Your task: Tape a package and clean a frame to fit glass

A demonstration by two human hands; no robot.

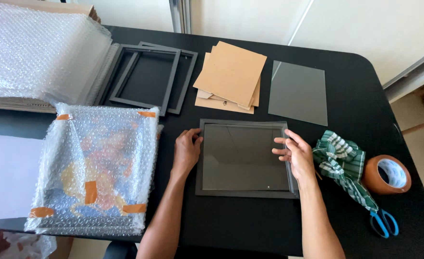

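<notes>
A dark picture frame (pixel 244 158) lies flat mid-desk (pixel 356 96), long axis running 12 to 6 o'clock. Left hand (pixel 187 151) and right hand (pixel 296 153) touch its side edges, fingers loosely spread, gripping nothing.

centre: picture frame (pixel 244 192) lies flat on the table (pixel 356 96), left hand (pixel 187 152) on its left edge, right hand (pixel 296 156) on its right edge
behind it: stack of backing boards (pixel 231 76), with a glass sheet (pixel 299 92) to its right and empty frames (pixel 149 79) to its left
left side: bubble-wrapped parcel (pixel 96 168), bubble wrap pile (pixel 34 52) behind that
right side: cloth (pixel 344 165), then tape roll (pixel 387 174); scissors (pixel 383 223) in front of them
</notes>
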